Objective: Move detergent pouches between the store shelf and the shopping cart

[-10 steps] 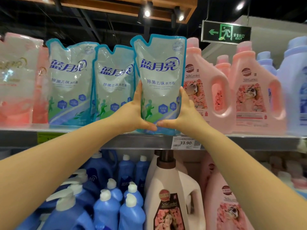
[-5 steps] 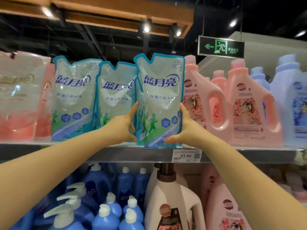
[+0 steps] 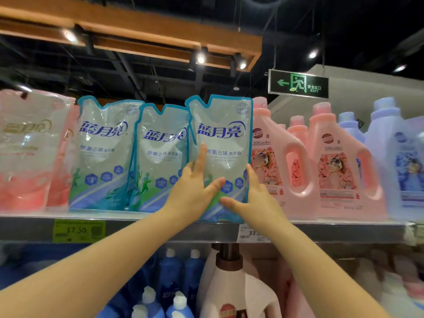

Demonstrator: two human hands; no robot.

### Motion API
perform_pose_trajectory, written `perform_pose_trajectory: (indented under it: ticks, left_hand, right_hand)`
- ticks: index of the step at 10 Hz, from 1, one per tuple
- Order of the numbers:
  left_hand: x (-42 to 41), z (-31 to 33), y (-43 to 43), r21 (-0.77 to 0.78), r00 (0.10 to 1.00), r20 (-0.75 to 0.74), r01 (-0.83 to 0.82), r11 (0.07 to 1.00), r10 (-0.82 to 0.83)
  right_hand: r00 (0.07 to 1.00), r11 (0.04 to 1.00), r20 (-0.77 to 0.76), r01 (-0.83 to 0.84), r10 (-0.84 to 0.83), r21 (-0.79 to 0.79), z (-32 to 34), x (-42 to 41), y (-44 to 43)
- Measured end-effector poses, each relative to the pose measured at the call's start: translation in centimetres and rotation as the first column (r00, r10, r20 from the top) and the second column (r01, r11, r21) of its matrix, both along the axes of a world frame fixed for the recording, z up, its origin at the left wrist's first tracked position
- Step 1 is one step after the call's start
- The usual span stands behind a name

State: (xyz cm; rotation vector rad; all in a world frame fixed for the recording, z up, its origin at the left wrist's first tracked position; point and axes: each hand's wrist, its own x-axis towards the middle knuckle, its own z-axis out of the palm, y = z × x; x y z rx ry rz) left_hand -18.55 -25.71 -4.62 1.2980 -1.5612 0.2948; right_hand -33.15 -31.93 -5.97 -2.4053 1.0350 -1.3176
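Note:
Three blue-and-white detergent pouches stand in a row on the upper shelf. Both my hands are on the rightmost detergent pouch, whose base rests on the shelf next to the middle pouch. My left hand is at its lower left, thumb across the front and index finger stretched up along the left edge. My right hand cups the lower right edge, with its thumb on the front. The third pouch stands further left. No shopping cart is in view.
Pink handled detergent jugs stand right up against the held pouch on the right, with pale blue jugs beyond. Pink pouches fill the shelf's left end. Blue bottles and a white jug sit on the shelf below.
The pouch has gone from being held in front of the shelf to standing on it beside the other two. My left thumb has slid across its front and the index finger has stretched upward.

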Motion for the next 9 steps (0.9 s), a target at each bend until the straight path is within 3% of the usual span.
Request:
perform_pose_trajectory:
  ticks: [2,5,7,9]
  left_hand:
    - [-0.1,-0.3,-0.7,-0.002,0.999,-0.022,-0.048,0.999,0.048]
    - [1.1,0.6,-0.9,0.1,0.993,-0.117,0.004,0.995,0.007]
    - [0.5,0.3,1.1,0.127,0.994,-0.007,-0.106,0.986,0.107]
    - [1.6,-1.9,3.9,0.16,0.979,0.05,-0.203,0.966,0.198]
  right_hand:
    - [0.99,0.998,-0.128,0.054,-0.057,-0.03,0.2,0.4,0.5]
    - [0.979,0.991,-0.151,0.134,-0.135,-0.019,-0.4,0.3,1.6]
    - [0.942,0.965,-0.212,0.258,-0.261,-0.039,-1.0,0.1,3.0]
    - [0.922,0.932,-0.153,0.334,-0.355,-0.143,-2.4,0.3,5.6]
